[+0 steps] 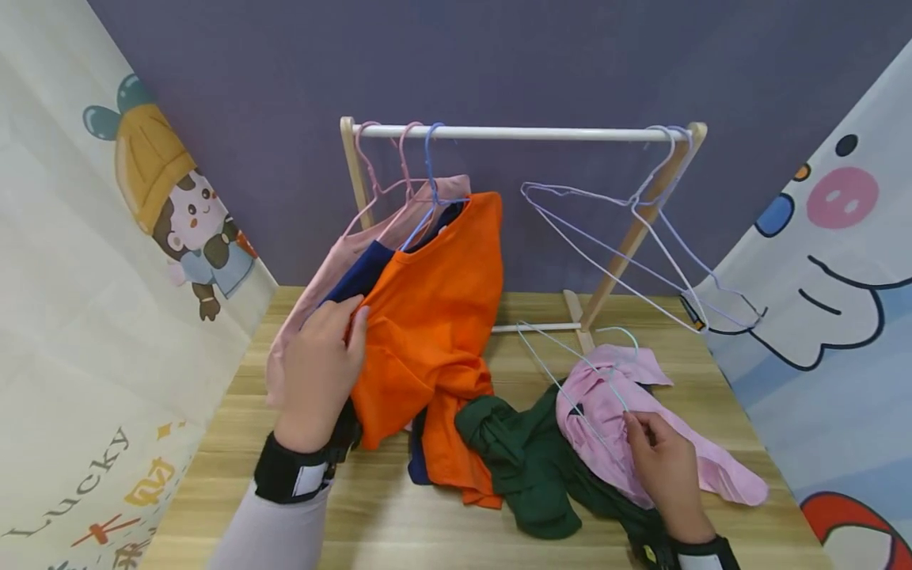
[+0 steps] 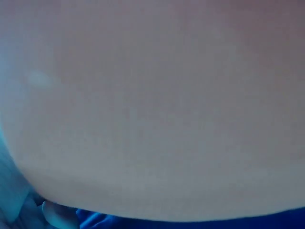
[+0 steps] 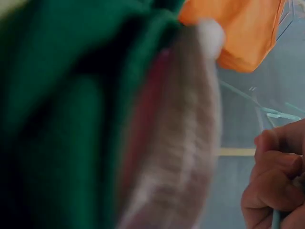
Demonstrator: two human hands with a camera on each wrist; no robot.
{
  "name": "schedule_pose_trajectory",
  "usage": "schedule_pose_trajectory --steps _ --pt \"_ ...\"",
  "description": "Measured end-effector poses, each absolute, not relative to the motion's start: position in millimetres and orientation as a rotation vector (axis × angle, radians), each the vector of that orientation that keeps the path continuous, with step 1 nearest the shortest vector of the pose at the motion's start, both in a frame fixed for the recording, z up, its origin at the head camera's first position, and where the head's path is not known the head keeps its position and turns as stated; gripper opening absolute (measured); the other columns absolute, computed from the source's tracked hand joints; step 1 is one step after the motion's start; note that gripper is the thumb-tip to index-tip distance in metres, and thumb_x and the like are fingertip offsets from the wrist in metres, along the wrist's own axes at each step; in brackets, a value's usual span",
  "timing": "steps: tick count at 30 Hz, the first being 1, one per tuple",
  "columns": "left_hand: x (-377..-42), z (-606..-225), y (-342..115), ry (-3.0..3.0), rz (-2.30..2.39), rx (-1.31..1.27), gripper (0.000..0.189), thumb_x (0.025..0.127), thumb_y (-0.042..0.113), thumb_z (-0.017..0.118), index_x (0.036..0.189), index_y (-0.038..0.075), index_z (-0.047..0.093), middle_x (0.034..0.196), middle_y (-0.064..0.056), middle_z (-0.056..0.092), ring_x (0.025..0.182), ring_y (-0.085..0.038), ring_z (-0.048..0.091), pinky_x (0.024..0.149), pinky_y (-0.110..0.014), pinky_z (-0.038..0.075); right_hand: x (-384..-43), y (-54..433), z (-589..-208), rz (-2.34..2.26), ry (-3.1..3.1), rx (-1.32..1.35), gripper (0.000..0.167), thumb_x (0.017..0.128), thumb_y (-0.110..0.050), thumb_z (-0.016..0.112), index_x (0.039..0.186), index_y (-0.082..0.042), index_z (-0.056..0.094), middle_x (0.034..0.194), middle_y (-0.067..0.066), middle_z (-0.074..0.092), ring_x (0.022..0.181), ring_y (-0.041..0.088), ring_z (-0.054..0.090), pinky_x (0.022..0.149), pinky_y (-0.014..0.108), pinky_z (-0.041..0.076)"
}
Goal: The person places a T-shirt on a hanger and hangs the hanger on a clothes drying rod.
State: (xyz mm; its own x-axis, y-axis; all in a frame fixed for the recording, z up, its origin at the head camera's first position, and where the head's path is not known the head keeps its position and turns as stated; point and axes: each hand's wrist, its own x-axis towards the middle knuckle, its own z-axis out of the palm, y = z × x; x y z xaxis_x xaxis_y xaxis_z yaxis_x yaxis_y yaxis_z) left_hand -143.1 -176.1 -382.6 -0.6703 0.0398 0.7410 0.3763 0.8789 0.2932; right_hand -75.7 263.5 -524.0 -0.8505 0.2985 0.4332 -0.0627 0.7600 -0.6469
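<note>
My left hand [image 1: 324, 368] pinches the left edge of an orange shirt [image 1: 427, 301], beside navy cloth [image 1: 363, 273]. This shirt hangs from a blue hanger [image 1: 430, 154]. In the left wrist view, blurred pale pink cloth [image 2: 152, 105] hides most of that hand. Between its thumb and fingers my right hand [image 1: 663, 459] grips a thin mint-green hanger [image 1: 618, 392], tilted over the pink garment [image 1: 606, 396]. Curled fingers on the mint wire show in the right wrist view. A dark green garment [image 1: 527, 467] lies crumpled beside and partly beneath the pink one.
A white rail [image 1: 541, 134] on wooden legs stands at the back of the wood-grain table [image 1: 385, 530]. Two pink hangers [image 1: 404, 158] with pink clothing hang at its left. Bare lilac hangers [image 1: 644, 214] hang at its right. Printed curtains [image 1: 64, 237] flank both sides.
</note>
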Motion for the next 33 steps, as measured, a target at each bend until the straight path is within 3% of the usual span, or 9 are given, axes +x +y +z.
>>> schedule_pose_trajectory --steps 9,13,18,22,25,29,33 --pt "-131.4 -387.6 -168.8 -2.063 -0.642 -0.315 0.02 0.099 0.011 0.07 0.113 -0.003 0.075 0.096 -0.019 0.072 0.09 -0.037 0.065 0.086 -0.046 0.055 -75.4 254.4 -538.3 0.947 -2.434 -0.191 0.008 0.094 -0.003 0.074 0.086 -0.006 0.073 0.064 0.0 0.057 0.056 0.002 0.042 0.051 0.017 0.033" --pt "-121.7 -384.5 -156.9 -1.913 -0.63 -0.389 0.014 0.096 0.006 0.072 0.104 -0.005 0.076 0.092 -0.02 0.07 0.085 -0.039 0.062 0.08 -0.043 0.05 -75.9 251.0 -537.7 0.982 -2.444 -0.191 0.009 0.094 -0.004 0.073 0.086 -0.006 0.073 0.064 -0.001 0.059 0.056 0.002 0.043 0.051 0.017 0.034" --pt "-106.4 -387.9 -136.4 -1.911 -0.687 -0.71 0.022 0.104 0.017 0.064 0.105 -0.001 0.077 0.092 -0.011 0.072 0.082 -0.027 0.066 0.077 -0.037 0.057 -75.8 250.2 -536.4 0.991 -2.44 -0.19 0.009 0.095 -0.004 0.073 0.086 -0.005 0.073 0.064 -0.001 0.059 0.055 0.003 0.043 0.051 0.017 0.034" --pt "-100.8 -406.2 -116.8 -2.22 -0.815 -0.922 0.017 0.102 0.021 0.068 0.111 0.009 0.077 0.096 -0.001 0.073 0.085 -0.015 0.068 0.08 -0.03 0.061 -75.3 250.3 -535.1 0.996 -2.446 -0.195 0.009 0.096 -0.006 0.072 0.087 -0.006 0.073 0.065 -0.001 0.059 0.055 0.003 0.042 0.05 0.017 0.034" --pt "-107.4 -430.1 -104.0 -2.617 -0.762 -0.918 0.027 0.098 0.026 0.074 0.122 0.013 0.074 0.106 0.001 0.074 0.093 -0.013 0.069 0.086 -0.032 0.061 -75.2 250.4 -534.8 1.01 -2.448 -0.204 0.01 0.096 -0.006 0.072 0.086 -0.006 0.073 0.064 -0.001 0.059 0.054 0.003 0.043 0.05 0.017 0.035" --pt "-119.7 -466.9 -92.8 -3.037 -0.662 -0.879 0.055 0.096 0.036 0.076 0.141 0.01 0.062 0.133 -0.008 0.069 0.119 -0.022 0.067 0.105 -0.041 0.055 -74.0 250.8 -534.9 1.014 -2.459 -0.221 0.009 0.097 -0.008 0.072 0.088 -0.007 0.074 0.064 -0.002 0.059 0.055 0.003 0.043 0.051 0.017 0.035" --pt "-125.9 -499.3 -81.5 -3.134 -0.731 -0.833 0.069 0.092 0.04 0.079 0.148 0.007 0.055 0.144 -0.012 0.063 0.131 -0.027 0.061 0.113 -0.045 0.049 -72.2 250.6 -534.5 1.009 -2.468 -0.234 0.009 0.097 -0.009 0.071 0.089 -0.007 0.074 0.064 -0.002 0.058 0.055 0.003 0.043 0.051 0.018 0.035"
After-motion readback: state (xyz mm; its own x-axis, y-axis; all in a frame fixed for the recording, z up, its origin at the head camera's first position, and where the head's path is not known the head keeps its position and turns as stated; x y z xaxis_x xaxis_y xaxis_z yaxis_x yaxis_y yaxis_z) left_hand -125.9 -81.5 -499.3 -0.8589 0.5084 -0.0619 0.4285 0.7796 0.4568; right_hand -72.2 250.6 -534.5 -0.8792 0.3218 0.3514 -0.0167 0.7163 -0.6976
